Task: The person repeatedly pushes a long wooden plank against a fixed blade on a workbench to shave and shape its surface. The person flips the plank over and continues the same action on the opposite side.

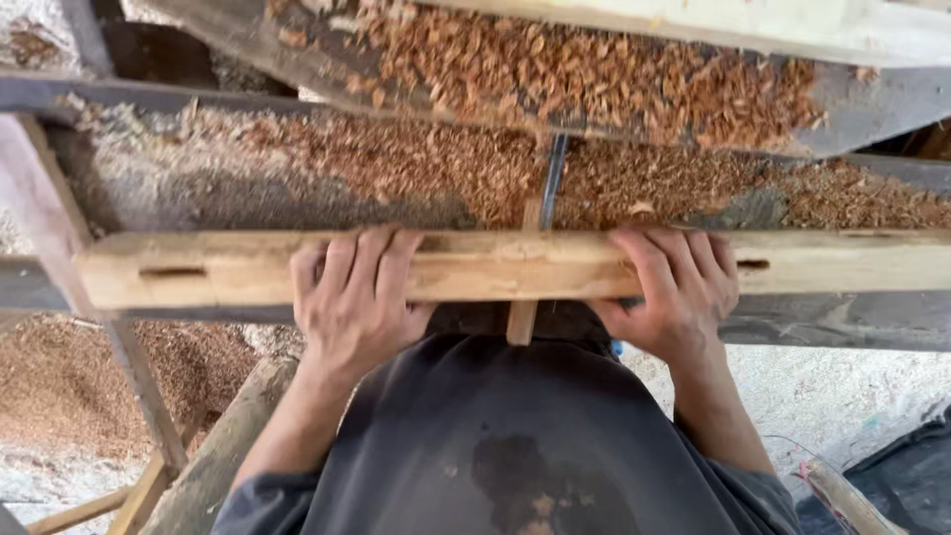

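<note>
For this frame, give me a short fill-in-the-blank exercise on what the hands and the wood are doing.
Both the left hand and the right hand grip one long wooden ____.
The beam lies ____ across the view.
Near each end of the beam is a cut ____.
The surface behind the beam is covered in wood ____.

Missing words: beam; horizontally; slot; shavings

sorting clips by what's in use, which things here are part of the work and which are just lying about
In hand: long wooden beam, gripped by left hand and right hand; workbench under it.

Lying about: wood shavings, loose stick, round pole.
</note>
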Motion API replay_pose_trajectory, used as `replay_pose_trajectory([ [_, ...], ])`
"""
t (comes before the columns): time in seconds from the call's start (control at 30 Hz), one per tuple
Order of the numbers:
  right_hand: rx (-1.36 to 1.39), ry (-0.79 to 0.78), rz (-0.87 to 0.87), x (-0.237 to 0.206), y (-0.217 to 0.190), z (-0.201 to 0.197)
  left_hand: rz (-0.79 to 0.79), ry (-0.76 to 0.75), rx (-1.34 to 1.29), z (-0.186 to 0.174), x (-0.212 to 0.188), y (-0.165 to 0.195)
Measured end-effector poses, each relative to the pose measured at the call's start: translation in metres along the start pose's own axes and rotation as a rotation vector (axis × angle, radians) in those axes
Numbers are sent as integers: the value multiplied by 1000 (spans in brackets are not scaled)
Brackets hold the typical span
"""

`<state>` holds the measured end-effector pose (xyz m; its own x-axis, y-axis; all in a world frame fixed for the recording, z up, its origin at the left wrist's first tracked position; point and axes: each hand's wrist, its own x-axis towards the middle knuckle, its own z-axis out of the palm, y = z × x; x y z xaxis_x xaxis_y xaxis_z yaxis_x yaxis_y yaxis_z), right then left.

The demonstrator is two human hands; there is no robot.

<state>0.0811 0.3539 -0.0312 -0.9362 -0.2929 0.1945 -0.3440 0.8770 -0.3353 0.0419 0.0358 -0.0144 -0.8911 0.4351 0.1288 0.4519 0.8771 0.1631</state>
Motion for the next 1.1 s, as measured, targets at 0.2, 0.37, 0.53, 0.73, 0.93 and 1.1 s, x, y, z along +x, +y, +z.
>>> replay_pose_trajectory([
  [0.2, -11, -47, 30, 3, 7, 8, -16, -34, 5, 10, -7, 6],
  [0.37, -22, -61, 56, -5, 17, 17, -18, -59, 28, 19, -7, 4],
  [0.53, -13, -78, 55, -10, 22, 19, -5, -39, 42, 25, -5, 0],
  [0.73, -39, -44, 22, 3, 24, 23, -23, -44, 71, 26, -3, -3],
  [0.93, -11, -107, 42, 2, 24, 20, -40, -95, 23, 22, -2, -1],
  [1.1, 7, -132, 60, -3, 25, 15, -31, -118, 14, 20, -2, 2],
])
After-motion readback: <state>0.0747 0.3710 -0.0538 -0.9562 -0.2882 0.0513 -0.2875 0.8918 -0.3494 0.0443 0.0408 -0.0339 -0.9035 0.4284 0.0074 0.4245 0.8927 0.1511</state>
